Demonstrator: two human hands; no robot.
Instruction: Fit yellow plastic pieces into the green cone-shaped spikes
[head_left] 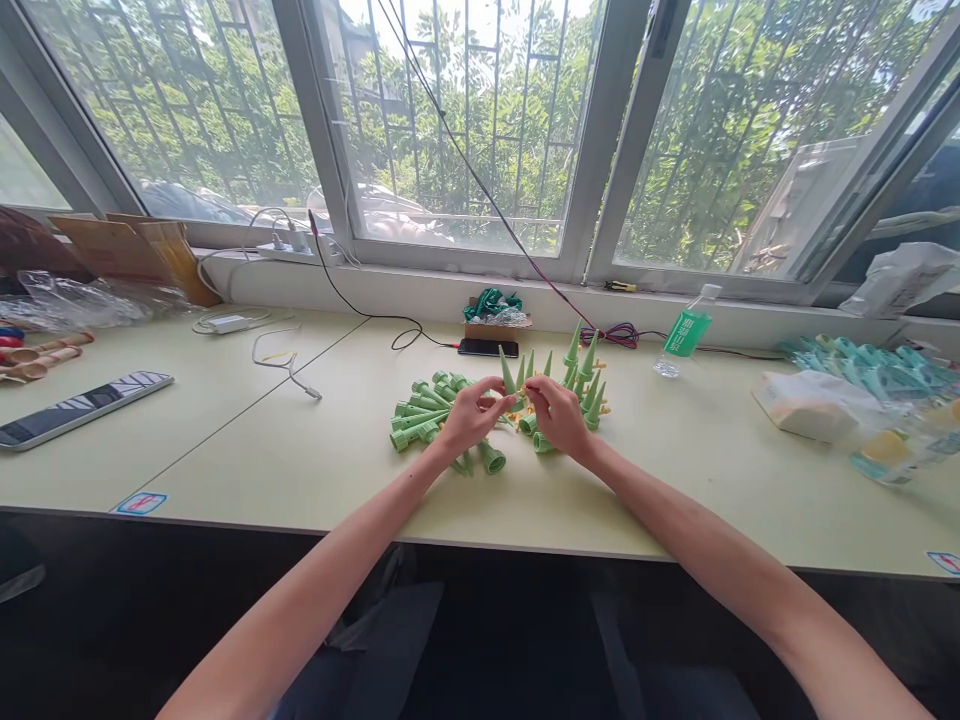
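My left hand [476, 410] is closed around a green watering spike [508, 372], which stands point up between thumb and fingers. Close beside it, my right hand [556, 408] pinches a small yellow-orange piece [525, 391] against the spike's side; the fingers partly cover it. To the left of my hands lies a pile of green spikes [420, 410] with round threaded ends facing outward. A second group of spikes [589, 375], several with yellow-orange pieces on them, stands and lies just beyond my right hand.
Behind the spikes are a black phone [487, 348] and a small box with green material [495, 308]. A water bottle [686, 332] stands at right, with a tissue pack [802, 405] and plastic-wrapped items [870, 360] farther over. Cables [281, 362] and a tablet-like device [82, 408] lie left.
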